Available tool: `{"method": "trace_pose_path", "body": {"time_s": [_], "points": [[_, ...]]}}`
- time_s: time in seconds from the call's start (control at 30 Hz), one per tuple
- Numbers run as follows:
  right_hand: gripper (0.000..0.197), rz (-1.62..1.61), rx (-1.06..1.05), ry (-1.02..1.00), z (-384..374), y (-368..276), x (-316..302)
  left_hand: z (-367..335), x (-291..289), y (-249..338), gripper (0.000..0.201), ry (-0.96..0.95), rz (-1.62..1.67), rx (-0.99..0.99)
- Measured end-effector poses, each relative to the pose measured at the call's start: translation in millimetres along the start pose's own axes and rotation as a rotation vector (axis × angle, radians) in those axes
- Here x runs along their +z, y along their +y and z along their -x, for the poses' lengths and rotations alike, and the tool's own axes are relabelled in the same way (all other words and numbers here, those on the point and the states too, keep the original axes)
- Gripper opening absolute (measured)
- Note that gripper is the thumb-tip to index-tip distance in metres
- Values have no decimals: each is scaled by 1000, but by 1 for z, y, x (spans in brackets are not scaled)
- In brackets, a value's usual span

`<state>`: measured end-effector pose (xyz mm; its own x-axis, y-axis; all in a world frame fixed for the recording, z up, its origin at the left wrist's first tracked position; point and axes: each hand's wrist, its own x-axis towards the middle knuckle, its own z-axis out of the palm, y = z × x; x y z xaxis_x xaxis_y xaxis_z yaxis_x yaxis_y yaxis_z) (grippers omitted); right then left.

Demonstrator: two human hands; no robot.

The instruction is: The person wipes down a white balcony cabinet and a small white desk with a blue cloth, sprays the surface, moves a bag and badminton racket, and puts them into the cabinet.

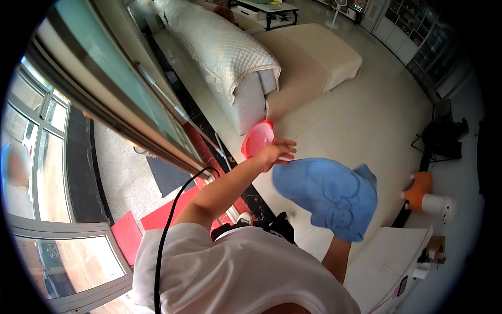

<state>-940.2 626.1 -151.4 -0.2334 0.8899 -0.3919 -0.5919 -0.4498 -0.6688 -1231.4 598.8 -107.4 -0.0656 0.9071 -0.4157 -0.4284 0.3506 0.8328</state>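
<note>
A light blue cloth (329, 191) with darker curved lines is spread in the air in front of me, its edges folded and uneven. My left hand (276, 154) is at its upper left edge, which appears pinched at the thumb, while the other fingers curve loosely above. My right forearm (337, 259) comes up behind the cloth's lower right part. The cloth covers my right hand, so its fingers are hidden. Just beyond my left hand, a pink-red plastic basin (257, 138) stands on the floor beside the sofa's end.
A sofa with a quilted cover (225, 47) and a beige section (314, 57) stands ahead. On the left are a sliding glass door (120, 78), a pole (180, 112) and red mats (127, 238). A white table (381, 261) and an orange-and-white stool-like object (421, 193) are right. A black cable (170, 220) hangs near my left arm.
</note>
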Motion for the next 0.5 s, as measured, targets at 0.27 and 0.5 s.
{"method": "trace_pose_path", "body": {"time_s": [0.27,0.5], "points": [[43,-21,-99,240,-97,-83,-71,-102,-17,-14,34,254,218,-117],[42,-39,-175,342,-187,-190,-106,-139,-2,89,26,698,423,474]]}}
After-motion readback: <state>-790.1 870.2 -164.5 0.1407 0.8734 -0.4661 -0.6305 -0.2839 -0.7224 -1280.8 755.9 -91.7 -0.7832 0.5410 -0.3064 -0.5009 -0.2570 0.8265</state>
